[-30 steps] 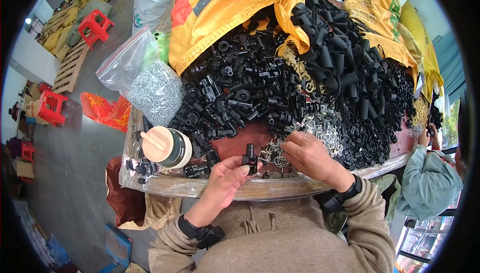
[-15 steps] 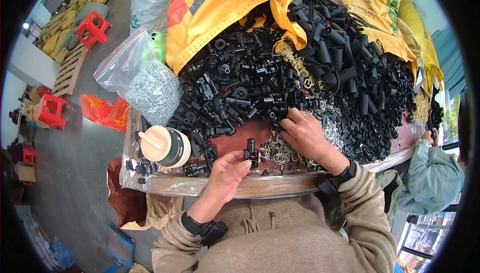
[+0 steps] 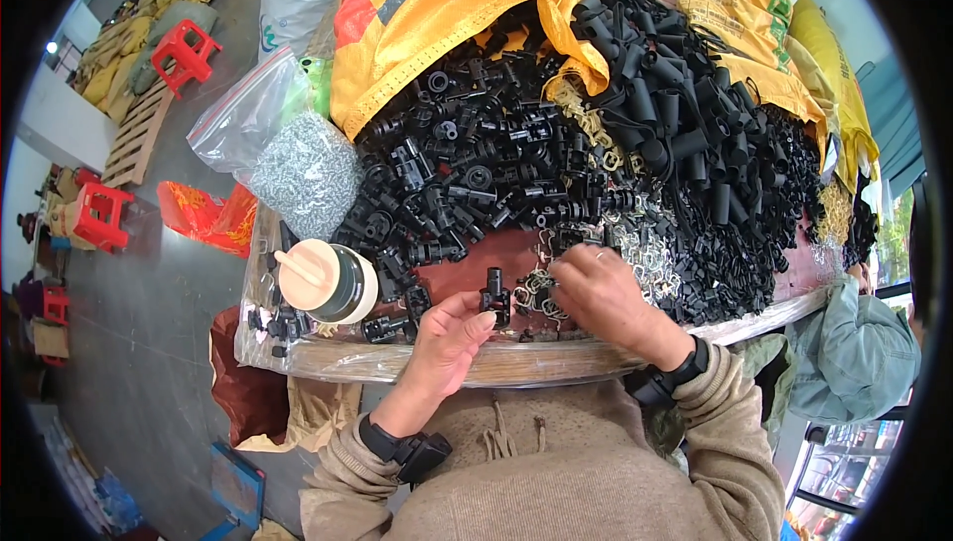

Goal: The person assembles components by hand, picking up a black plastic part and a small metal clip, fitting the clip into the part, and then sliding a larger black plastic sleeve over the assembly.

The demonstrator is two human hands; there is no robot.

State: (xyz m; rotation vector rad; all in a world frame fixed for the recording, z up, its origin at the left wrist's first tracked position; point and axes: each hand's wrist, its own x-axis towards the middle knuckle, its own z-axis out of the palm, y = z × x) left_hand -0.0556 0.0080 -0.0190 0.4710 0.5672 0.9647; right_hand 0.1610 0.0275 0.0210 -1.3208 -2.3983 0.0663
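My left hand [image 3: 449, 342] pinches a black plastic fitting [image 3: 495, 295] upright between thumb and fingers, above the table's near edge. To its right, my right hand [image 3: 608, 295] is closed, with curled fingers over the loose metal clips [image 3: 541, 293]. A dark piece shows at its fingertips, but whether it is gripped is hidden. Beyond both hands rises a heap of black plastic fittings [image 3: 467, 179]. Silvery clips [image 3: 645, 253] spread beside my right hand, and brass-coloured pieces [image 3: 586, 124] lie farther up.
A jar with a pinkish lid [image 3: 310, 278] stands left, near a clear bag of small metal screws [image 3: 303, 179]. Black tubes [image 3: 675, 104] and an orange woven sack [image 3: 447, 15] fill the back. At the far right is another person's sleeve [image 3: 859, 352].
My right hand has drawn back slightly from the black heap toward me, over the clips. The left hand still pinches the fitting, shifted slightly left. The co-worker's hands have dropped from sight.
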